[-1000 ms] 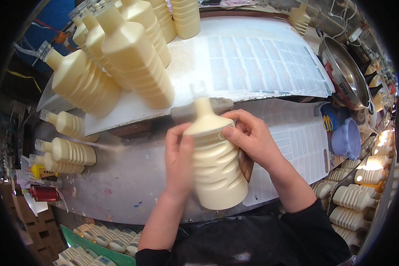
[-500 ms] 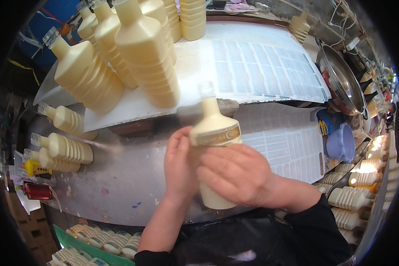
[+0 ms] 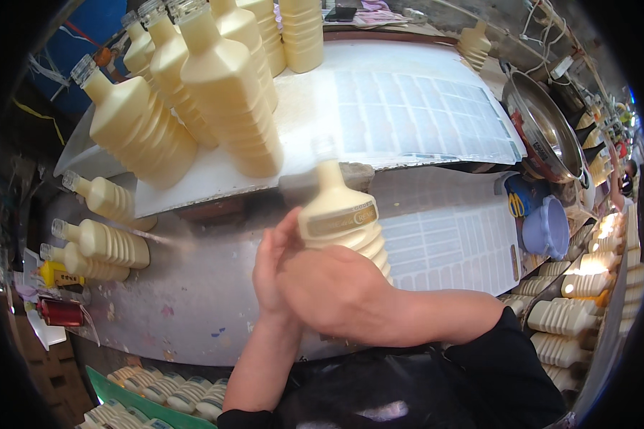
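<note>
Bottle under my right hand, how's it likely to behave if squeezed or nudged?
The bottle would probably feel fairly stiff, as the moulded ribs that show look crisp. Those ribs may also help your right hand keep from slipping. Its long neck suggests a push up there could tip it.

we saw our right hand (image 3: 336, 287) blurred, our left hand (image 3: 270, 272) partly behind it, the labelled bottle (image 3: 338, 207) covered toward its base

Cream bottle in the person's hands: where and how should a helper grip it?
Probably by the narrow neck of the bottle, from the far side: it is slim and uncovered, while the right hand hides the lower front and the left hand flanks the body.
</note>
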Demonstrator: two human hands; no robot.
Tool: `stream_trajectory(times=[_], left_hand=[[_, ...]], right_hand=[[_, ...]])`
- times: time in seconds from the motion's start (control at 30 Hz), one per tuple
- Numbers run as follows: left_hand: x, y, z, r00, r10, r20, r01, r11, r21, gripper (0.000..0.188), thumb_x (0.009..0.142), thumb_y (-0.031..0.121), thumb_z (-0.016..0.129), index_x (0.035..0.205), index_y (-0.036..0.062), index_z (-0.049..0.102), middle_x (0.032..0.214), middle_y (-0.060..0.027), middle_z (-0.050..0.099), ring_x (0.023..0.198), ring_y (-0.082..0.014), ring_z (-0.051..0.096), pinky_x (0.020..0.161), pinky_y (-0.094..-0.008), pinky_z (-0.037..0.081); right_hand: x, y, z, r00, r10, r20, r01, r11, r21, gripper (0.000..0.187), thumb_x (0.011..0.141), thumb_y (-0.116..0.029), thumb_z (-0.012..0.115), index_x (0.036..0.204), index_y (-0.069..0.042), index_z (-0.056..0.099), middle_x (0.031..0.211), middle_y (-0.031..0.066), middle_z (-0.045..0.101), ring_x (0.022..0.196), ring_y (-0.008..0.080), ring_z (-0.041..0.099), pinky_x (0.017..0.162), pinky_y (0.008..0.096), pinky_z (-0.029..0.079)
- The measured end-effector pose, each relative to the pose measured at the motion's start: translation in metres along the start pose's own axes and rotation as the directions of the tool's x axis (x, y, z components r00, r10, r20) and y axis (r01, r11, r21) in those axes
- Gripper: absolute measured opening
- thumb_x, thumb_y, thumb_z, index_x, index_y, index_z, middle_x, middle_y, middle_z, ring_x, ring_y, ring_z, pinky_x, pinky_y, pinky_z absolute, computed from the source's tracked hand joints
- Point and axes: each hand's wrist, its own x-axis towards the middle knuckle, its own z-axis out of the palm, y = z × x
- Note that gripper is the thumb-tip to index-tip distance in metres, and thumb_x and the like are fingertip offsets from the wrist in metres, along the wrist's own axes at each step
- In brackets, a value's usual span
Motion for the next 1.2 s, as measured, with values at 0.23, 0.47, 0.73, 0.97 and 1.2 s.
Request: stream_trajectory(times=[0.23, 0.47, 0.73, 0.97, 1.2], left_hand=[[-0.005, -0.004, 0.023, 0.989, 0.092, -0.116, -0.088, 0.995, 0.044, 0.039, 0.108, 0.029, 0.043, 0.133, 0.0012, 0.053, 0.132, -0.0124, 0.059, 0.123, -0.0256, 0.057, 0.11, -0.0419, 0.043], [-0.002, -0.007, 0.022, 0.975, 0.135, -0.177, -0.084, 0.96, 0.268, 0.031, 0.108, 0.016, 0.042, 0.135, 0.0035, 0.052, 0.132, -0.0114, 0.061, 0.117, -0.0193, 0.062, 0.102, -0.0361, 0.052], [0.005, -0.006, 0.041, 0.972, 0.183, -0.146, -0.09, 0.867, 0.49, 0.037, 0.106, 0.026, 0.054, 0.134, 0.0041, 0.045, 0.124, -0.0092, 0.059, 0.112, -0.0166, 0.06, 0.097, -0.0331, 0.05], [0.014, -0.007, 0.041, 0.976, 0.16, -0.146, 0.013, 0.629, 0.778, 0.05, 0.1, 0.033, 0.061, 0.132, -0.0018, 0.045, 0.12, -0.0154, 0.059, 0.107, -0.0188, 0.058, 0.094, -0.0333, 0.049], [0.015, -0.008, 0.025, 0.978, 0.204, -0.05, -0.082, 0.589, 0.804, 0.036, 0.112, 0.032, 0.038, 0.131, 0.003, 0.045, 0.121, -0.011, 0.058, 0.11, -0.0152, 0.056, 0.099, -0.0335, 0.046]], right_hand=[[0.026, 0.046, -0.007, 0.649, 0.736, -0.192, -0.39, 0.539, 0.747, 0.034, 0.093, -0.014, 0.057, 0.124, -0.001, 0.048, 0.098, 0.0232, 0.066, 0.086, 0.0435, 0.066, 0.076, 0.049, 0.052], [0.019, 0.046, 0.005, 0.754, 0.656, 0.024, -0.594, 0.666, 0.451, 0.042, 0.094, -0.007, 0.051, 0.135, -0.002, 0.046, 0.128, 0.025, 0.057, 0.118, 0.0415, 0.056, 0.101, 0.047, 0.045], [0.011, 0.046, -0.001, 0.763, 0.643, -0.062, -0.513, 0.661, 0.547, 0.041, 0.095, -0.006, 0.052, 0.135, 0.001, 0.045, 0.127, 0.0234, 0.057, 0.117, 0.0388, 0.059, 0.101, 0.0438, 0.046], [-0.018, 0.081, 0.005, 0.686, 0.727, -0.044, -0.609, 0.606, 0.512, 0.042, 0.095, -0.006, 0.053, 0.136, 0.0, 0.046, 0.128, 0.0215, 0.056, 0.116, 0.0347, 0.059, 0.101, 0.0417, 0.046], [-0.026, 0.084, 0.008, 0.703, 0.694, -0.155, -0.438, 0.595, 0.674, 0.044, 0.095, -0.007, 0.054, 0.138, -0.002, 0.043, 0.132, 0.0224, 0.055, 0.123, 0.0414, 0.055, 0.103, 0.0454, 0.044]])
